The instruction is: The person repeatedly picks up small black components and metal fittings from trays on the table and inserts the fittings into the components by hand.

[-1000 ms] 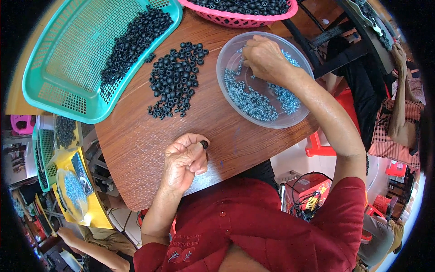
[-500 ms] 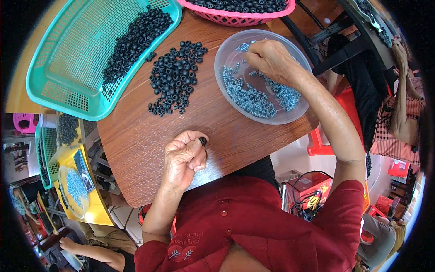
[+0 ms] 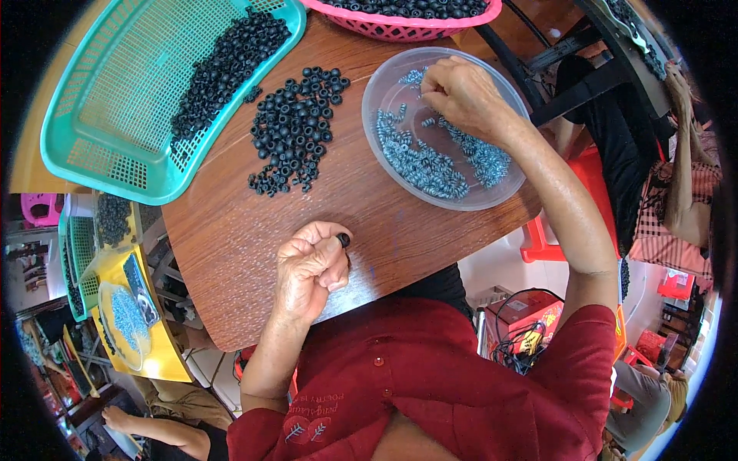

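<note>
My left hand (image 3: pixel 309 269) is closed above the near part of the table, pinching a small round black cap-like piece (image 3: pixel 344 240) with a hole in it between thumb and forefinger. Over a clear round plastic bowl (image 3: pixel 370 115) on the right, my right hand (image 3: pixel 463 94) has its fingers pressed together; whatever is between them is hidden. Inside that bowl lie many small silvery-blue coil springs (image 3: pixel 419 169), heaped along the near side and the right. A loose pile of similar black pieces (image 3: pixel 292 127) lies on the table left of the bowl.
A teal mesh basket (image 3: pixel 58 154) with more black pieces stands at the far left of the brown table (image 3: pixel 231 269). Beyond the bowl is a pink basket (image 3: pixel 400 31) of black pieces. At right are a red stool (image 3: pixel 538 242) and another person's arm (image 3: pixel 680 169).
My right hand has shifted slightly toward the far side of the bowl, its fingers still together. My left hand keeps hold of the black piece in nearly the same place.
</note>
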Demonstrator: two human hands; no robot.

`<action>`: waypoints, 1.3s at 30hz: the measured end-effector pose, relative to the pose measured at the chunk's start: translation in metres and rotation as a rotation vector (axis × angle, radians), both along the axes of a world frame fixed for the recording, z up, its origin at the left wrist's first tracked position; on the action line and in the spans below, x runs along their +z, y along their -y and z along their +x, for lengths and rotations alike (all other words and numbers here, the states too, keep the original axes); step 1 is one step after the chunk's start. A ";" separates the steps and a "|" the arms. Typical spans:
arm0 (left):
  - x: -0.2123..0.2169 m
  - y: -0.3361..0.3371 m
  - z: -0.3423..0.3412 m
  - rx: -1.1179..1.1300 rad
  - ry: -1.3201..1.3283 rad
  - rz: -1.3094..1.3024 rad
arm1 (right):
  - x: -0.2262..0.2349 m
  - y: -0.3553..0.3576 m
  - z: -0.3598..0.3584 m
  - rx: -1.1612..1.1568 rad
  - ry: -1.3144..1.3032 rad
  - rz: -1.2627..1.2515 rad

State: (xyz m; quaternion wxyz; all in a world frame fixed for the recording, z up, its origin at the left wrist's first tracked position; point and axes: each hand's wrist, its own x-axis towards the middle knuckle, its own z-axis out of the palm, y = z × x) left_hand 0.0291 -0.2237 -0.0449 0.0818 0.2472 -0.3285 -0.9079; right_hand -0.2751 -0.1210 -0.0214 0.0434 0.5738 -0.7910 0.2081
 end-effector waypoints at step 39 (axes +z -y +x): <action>0.012 -0.014 0.011 0.005 -0.088 0.039 | 0.018 -0.022 0.164 0.031 1.081 -0.066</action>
